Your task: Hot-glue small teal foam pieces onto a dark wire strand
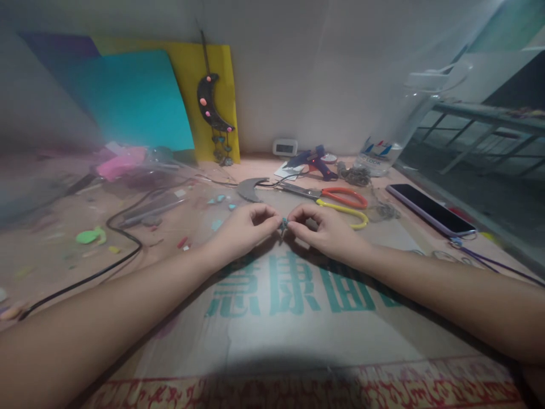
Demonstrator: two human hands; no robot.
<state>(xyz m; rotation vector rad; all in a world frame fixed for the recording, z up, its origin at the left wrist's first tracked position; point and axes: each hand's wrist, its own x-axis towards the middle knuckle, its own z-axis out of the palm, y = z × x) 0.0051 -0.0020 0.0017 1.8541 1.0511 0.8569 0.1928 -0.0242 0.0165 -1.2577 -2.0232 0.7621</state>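
I see both hands meeting at mid-frame over the printed cardboard (293,318) that covers the surface. The left hand (242,227) and the right hand (327,227) each pinch the same tiny blue bead (283,223) between thumb and forefinger, so both grips are clenched on it from opposite sides. The bead sits just above the cardboard, between the 2 sets of fingertips; it is too small and blurred for me to tell whether it is 1 piece or 2 being pressed together.

To do this well, I would keep both wrists resting on the cardboard for steadiness, hold the pinch light enough not to squirt the bead out, and keep it low so a slip drops it onto the cardboard and not among the scraps to the left.

Just beyond the hands lie scissors (336,199) with orange and yellow handles and a grey crescent (250,188). Farther back are a blue glue gun (313,160), a bottle (383,153) and, to the right, a phone (430,209). A black cable (114,227) runs along the left. A dark moon ornament (212,105) hangs against yellow and teal sheets (136,102) at the wall.
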